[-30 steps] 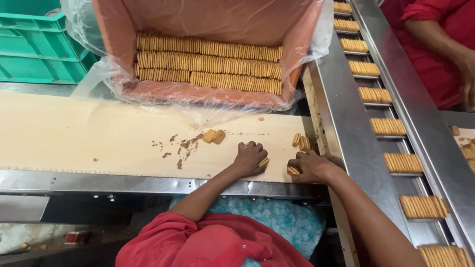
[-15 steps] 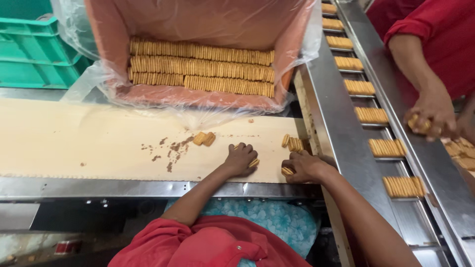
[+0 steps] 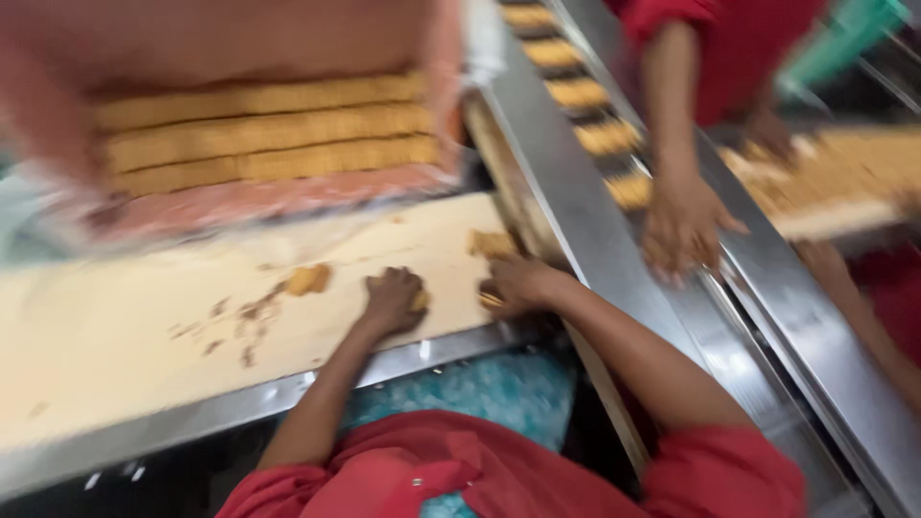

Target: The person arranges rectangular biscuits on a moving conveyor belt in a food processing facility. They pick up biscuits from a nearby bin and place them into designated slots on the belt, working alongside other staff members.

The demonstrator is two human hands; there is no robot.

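Both hands rest at centre frame on the cream work surface [image 3: 125,336], knuckles up. Left hand [image 3: 393,299] lies curled over a small piece of biscuit, a sliver of which shows at its right edge; motion blur prevents confirming a firm grip. Right hand [image 3: 518,283] sits just beside it to the right, fingers bent around a few biscuits [image 3: 491,299] at its left edge. How tightly either hand closes cannot be told.

A short stack of biscuits [image 3: 491,242] lies just above the right hand, near the metal rail [image 3: 576,211]. One loose biscuit [image 3: 309,279] sits left of the left hand, with crumbs [image 3: 240,321] scattered below and left of it.

Upper left of frame: a pink plastic-lined crate [image 3: 288,197] holding three long rows of biscuits [image 3: 269,134].

Upper right: a conveyor lane [image 3: 585,105] carrying biscuit stacks runs diagonally. Another person's hand [image 3: 683,225], from a red sleeve, reaches down onto that lane. A further tray of biscuits [image 3: 844,163] lies at the right edge.
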